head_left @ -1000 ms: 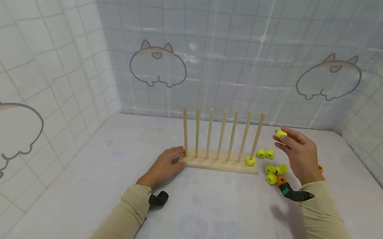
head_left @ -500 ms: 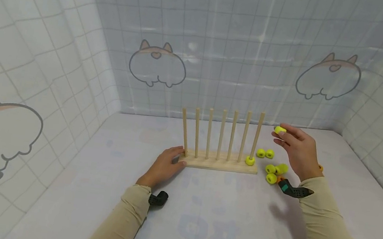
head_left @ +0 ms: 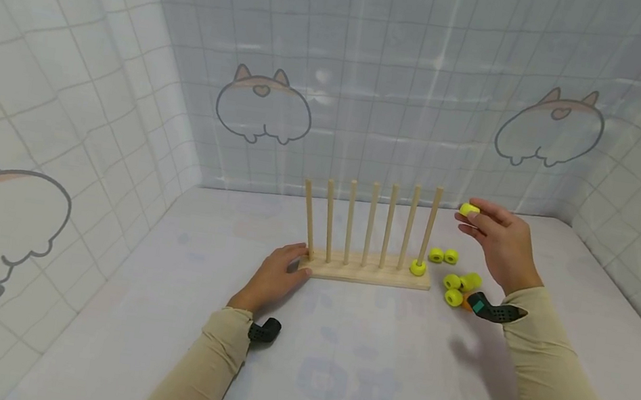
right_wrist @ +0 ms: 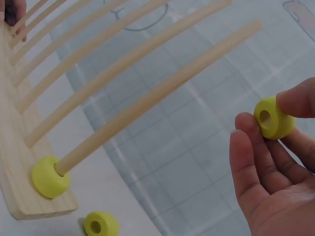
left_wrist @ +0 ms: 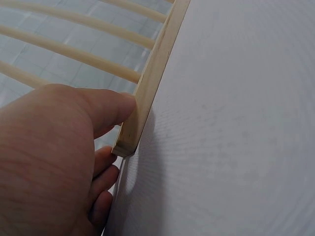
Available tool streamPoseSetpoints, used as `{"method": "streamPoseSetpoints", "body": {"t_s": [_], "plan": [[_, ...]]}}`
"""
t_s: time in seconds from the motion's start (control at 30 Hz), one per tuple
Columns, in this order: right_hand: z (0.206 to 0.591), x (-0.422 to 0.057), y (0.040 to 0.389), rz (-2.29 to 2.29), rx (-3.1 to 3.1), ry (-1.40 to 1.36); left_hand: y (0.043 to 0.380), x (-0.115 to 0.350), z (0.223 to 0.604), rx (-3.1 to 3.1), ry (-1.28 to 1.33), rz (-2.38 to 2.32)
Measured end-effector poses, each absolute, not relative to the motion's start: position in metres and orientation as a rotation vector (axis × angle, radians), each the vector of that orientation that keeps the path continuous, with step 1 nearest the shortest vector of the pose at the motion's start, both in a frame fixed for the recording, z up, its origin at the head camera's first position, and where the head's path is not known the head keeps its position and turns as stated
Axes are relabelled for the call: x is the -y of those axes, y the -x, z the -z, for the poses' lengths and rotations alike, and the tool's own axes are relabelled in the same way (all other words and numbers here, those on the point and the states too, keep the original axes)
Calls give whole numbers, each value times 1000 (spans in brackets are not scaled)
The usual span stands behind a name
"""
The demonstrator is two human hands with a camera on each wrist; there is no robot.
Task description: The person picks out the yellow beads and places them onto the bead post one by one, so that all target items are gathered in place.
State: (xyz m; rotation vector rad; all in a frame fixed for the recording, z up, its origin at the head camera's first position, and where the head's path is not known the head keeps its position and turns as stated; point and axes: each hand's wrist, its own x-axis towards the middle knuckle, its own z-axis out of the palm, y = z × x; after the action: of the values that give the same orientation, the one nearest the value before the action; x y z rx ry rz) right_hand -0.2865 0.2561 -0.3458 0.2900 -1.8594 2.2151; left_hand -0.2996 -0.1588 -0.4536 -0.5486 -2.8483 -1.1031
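A wooden peg rack (head_left: 371, 277) with several upright pegs stands on the table. My left hand (head_left: 271, 280) grips the left end of its base, thumb (left_wrist: 115, 109) on the front edge and fingers behind. One yellow bead (head_left: 418, 268) sits at the foot of the rightmost peg (right_wrist: 162, 96). Up to the right of that peg, about level with its top in the head view, my right hand (head_left: 505, 252) pinches another yellow bead (right_wrist: 281, 120) between thumb and fingers. The bead's hole faces the pegs in the right wrist view, and it is apart from them.
Two yellow beads (head_left: 444, 256) lie just right of the rack. Nearer my right wrist is a cluster of several yellow beads (head_left: 453, 297) with an orange bead (head_left: 468, 304), partly hidden by the wrist camera. Tile-patterned sheets (head_left: 372, 98) hang behind and at both sides.
My right hand has risen slightly in the head view, carrying the pinched bead up and a little left. The left hand and the rack have stayed in place.
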Motion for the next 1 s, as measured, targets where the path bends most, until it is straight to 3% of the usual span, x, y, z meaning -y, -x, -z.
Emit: {"method": "streamPoseSetpoints", "body": {"t_s": [1.0], "plan": [[318, -236, 300, -2243, 1821, -393, 300, 158, 453, 2851, 536, 1121]]}}
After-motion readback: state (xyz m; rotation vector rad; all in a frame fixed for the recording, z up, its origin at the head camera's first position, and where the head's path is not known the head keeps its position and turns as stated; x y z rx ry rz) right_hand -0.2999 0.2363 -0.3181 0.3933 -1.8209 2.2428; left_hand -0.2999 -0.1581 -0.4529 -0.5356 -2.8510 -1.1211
